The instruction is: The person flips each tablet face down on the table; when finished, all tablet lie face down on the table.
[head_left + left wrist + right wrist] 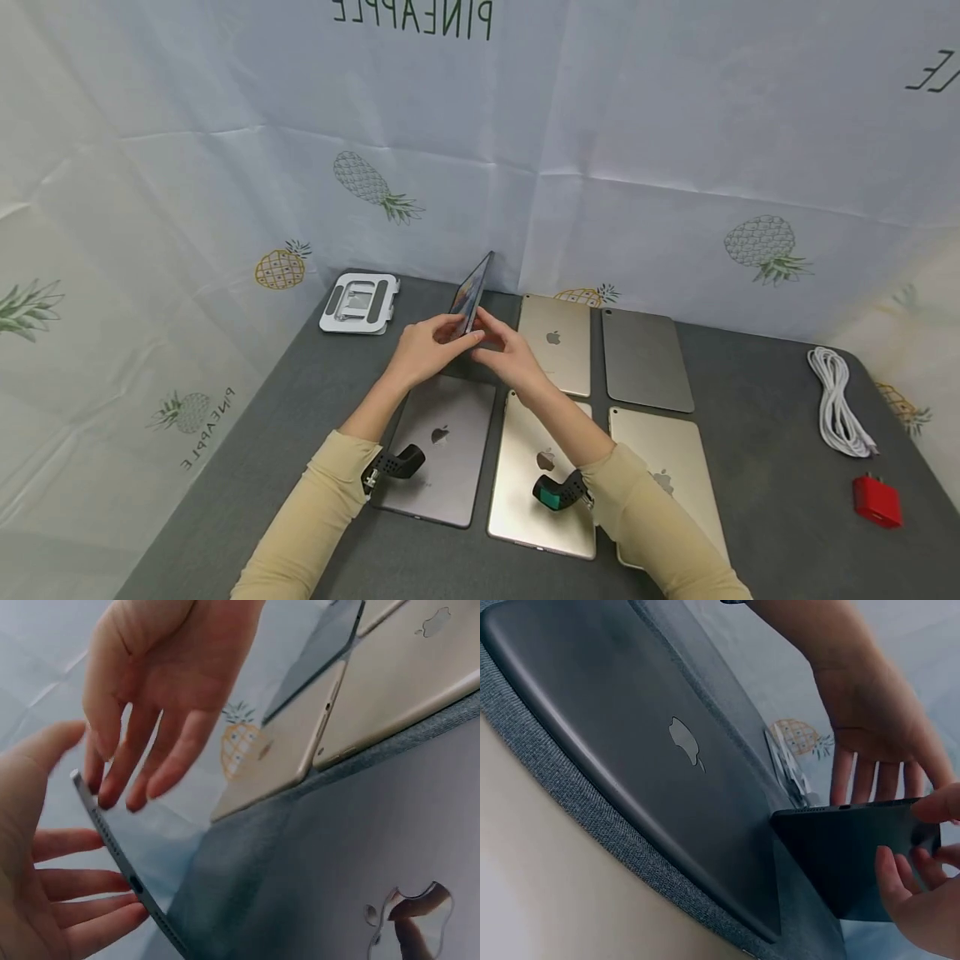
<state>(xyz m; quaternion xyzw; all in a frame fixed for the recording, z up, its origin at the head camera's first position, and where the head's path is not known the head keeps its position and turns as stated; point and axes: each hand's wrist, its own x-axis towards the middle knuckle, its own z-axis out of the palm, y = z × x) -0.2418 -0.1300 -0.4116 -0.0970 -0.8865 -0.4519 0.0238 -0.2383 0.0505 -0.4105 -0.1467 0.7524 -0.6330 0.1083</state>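
A thin dark tablet stands on edge at the back of the table, its lit screen turned leftward in the head view. My left hand holds it from the screen side, fingers against that face and thumb near the corner. From the back side my right hand grips the near corner, with fingers on the dark back and thumb at the edge. Below my hands a grey tablet lies back up. A gold tablet lies under my right forearm.
More tablets lie back up: a gold one behind, a dark grey one right of it, and another gold one in front. A white folding stand is at the back left. A coiled white cable and red charger lie right.
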